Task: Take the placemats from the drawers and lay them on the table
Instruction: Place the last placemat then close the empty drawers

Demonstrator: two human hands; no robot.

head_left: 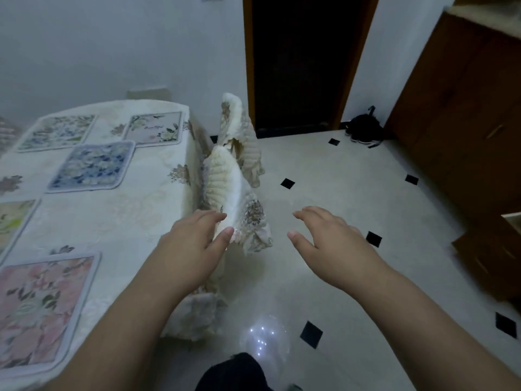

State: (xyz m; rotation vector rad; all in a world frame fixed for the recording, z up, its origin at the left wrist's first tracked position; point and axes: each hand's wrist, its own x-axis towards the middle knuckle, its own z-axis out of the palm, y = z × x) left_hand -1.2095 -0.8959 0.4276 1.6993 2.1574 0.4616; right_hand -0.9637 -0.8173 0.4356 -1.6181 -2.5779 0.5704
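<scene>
Several floral placemats lie flat on the table (135, 221), which has a cream patterned cloth: a pink placemat (42, 309) nearest me, a blue placemat (93, 166) in the middle, a grey-pink placemat (155, 128) and a green-blue placemat (56, 132) at the far end. A yellow-green placemat (11, 221) is cut off at the left edge. My left hand (194, 244) hovers at the table's right edge, fingers relaxed, its fingertips against the top of a cream-covered chair (225, 187). My right hand (329, 241) is spread, holding nothing, over the floor.
A second covered chair (239, 128) stands behind the first. A brown wooden cabinet with drawers (465, 122) fills the right side, a low part (493, 258) jutting out. A dark doorway (298, 60) is ahead, black shoes (363, 131) beside it. The tiled floor (338, 179) lies between.
</scene>
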